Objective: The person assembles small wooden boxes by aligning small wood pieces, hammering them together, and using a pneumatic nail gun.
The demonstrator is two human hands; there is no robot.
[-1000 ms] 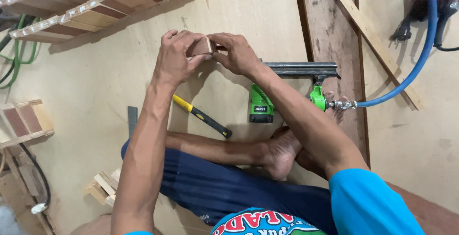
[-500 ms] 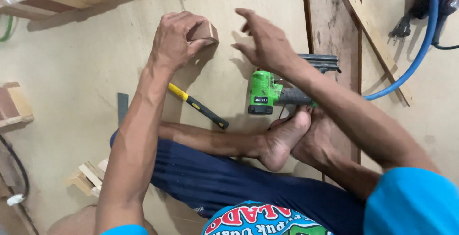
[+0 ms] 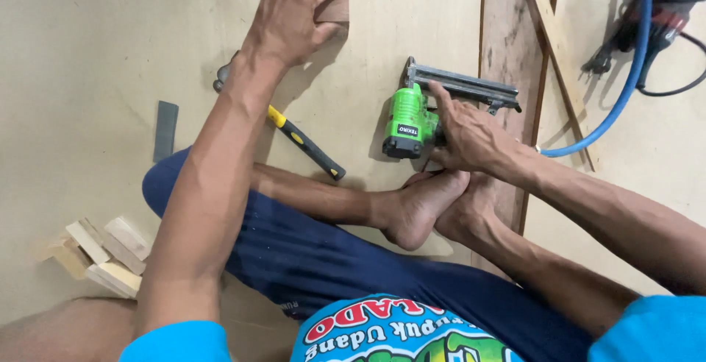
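My left hand point(image 3: 294, 12) is raised near the top of the head view, closed around a small wooden block point(image 3: 334, 10). My right hand point(image 3: 467, 137) rests on the handle of a green pneumatic nail gun point(image 3: 415, 115) that lies on the plywood floor, fingers wrapped over its grip. The gun's grey metal magazine point(image 3: 463, 86) points right. My crossed legs and bare feet sit just below the gun.
A hammer with a yellow-and-black handle point(image 3: 305, 145) lies under my left forearm. A blue air hose point(image 3: 625, 75) runs to the upper right. A flat grey piece point(image 3: 166, 130) and a pile of small wood blocks point(image 3: 103, 248) lie at left.
My hands have parted: the left kept the wooden block and stayed up, while the right dropped down onto the nail gun's handle. The view shifted closer and leftward.
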